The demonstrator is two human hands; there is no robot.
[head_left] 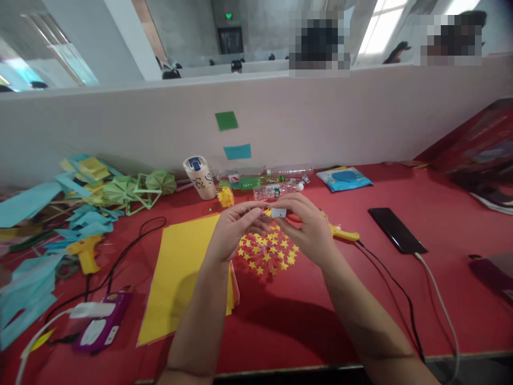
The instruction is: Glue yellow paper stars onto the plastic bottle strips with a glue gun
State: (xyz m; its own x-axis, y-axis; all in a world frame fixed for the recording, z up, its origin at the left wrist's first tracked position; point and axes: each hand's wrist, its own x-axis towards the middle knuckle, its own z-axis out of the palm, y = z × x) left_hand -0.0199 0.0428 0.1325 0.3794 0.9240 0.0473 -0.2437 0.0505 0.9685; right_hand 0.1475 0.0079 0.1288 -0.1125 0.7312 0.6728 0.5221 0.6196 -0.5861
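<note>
Both of my hands are raised over the middle of the table, fingertips close together. My right hand (306, 227) pinches a small grey-white block (279, 212) between thumb and fingers; its kind is too small to tell. Against its left side come the closed fingers of my left hand (240, 227), and whatever may be between them is hidden. Just below lies a round red piece dotted with small yellow stars (266, 257), partly covered by my hands. A yellow glue gun (344, 233) rests right of my right hand. Left of my left wrist lies a stack of yellow sheets (176, 267).
Plastic bottles (276, 191) and a white tumbler (200, 179) stand or lie along the partition. A phone (396, 230) and a wipes pack (344, 178) are at right. Another glue gun (85, 254), a purple power strip (105, 323), cords and blue paper pieces (32, 283) crowd the left.
</note>
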